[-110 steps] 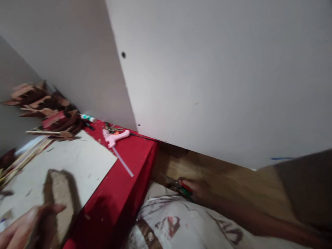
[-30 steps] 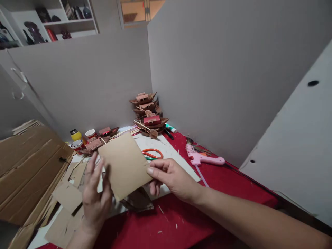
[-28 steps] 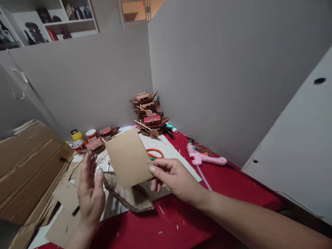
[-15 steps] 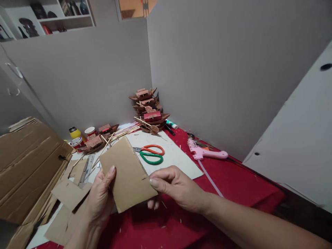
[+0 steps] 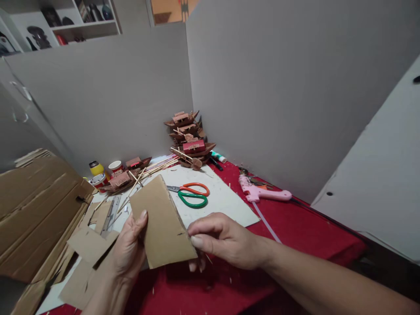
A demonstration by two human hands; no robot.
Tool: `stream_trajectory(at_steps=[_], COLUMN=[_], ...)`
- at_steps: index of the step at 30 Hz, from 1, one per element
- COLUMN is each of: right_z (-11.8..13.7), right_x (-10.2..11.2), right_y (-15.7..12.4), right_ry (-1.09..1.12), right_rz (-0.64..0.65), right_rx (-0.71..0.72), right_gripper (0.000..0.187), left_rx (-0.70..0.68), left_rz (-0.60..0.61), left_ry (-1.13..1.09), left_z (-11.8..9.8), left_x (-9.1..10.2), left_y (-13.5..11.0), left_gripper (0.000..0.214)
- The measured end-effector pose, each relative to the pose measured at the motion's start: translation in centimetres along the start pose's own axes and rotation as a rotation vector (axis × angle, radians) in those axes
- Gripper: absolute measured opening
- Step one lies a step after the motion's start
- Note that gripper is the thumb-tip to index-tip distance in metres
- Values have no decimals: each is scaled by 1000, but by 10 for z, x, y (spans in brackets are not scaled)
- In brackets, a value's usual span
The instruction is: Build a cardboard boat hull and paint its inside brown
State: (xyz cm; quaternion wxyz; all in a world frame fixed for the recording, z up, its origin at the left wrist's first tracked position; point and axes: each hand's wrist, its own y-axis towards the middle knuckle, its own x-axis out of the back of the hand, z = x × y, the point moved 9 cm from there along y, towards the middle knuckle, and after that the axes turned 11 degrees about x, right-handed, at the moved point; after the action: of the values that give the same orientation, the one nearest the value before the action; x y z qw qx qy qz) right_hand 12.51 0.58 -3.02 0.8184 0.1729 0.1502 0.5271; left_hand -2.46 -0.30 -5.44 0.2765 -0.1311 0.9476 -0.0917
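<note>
A flat rectangular cardboard piece (image 5: 164, 227) is held up in front of me, tilted, with a small dark mark near its right edge. My left hand (image 5: 129, 245) grips its left side, thumb on the face and fingers behind. On the opposite side, my right hand (image 5: 226, 240) pinches the right edge near the lower corner; some of its fingertips show below the card. Just beyond the cardboard lie scissors (image 5: 193, 195) with one orange and one green handle, their blades partly covered by it.
Cardboard scraps (image 5: 88, 245), a ruler (image 5: 111, 212) and a large cardboard sheet (image 5: 39, 214) lie left. Model boats (image 5: 193, 146) are stacked in the corner, near thin sticks (image 5: 160, 164). A pink glue gun (image 5: 262, 192) rests right on the red cloth (image 5: 305, 236).
The cardboard has turned slightly, its right edge now more toward me. My right hand has shifted a little along that edge. The whole view has moved slightly.
</note>
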Motion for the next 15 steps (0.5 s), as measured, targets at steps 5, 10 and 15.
stream_trajectory(at_steps=[5,10,15], right_z=[-9,-9,4], right_x=[4,-12,-13], right_y=[-2,0,2], right_ry=[-125,-61,-98], right_rz=[21,88,8], right_rx=[-48,3,151], right_gripper=[28,19,17], left_rx=[2,59,-43], left_rz=[-58,-129,-102], left_ry=[62,179,256], left_z=[5,19,20], left_x=[5,9,-6], left_y=[5,7,2], left_gripper=[52,34,42])
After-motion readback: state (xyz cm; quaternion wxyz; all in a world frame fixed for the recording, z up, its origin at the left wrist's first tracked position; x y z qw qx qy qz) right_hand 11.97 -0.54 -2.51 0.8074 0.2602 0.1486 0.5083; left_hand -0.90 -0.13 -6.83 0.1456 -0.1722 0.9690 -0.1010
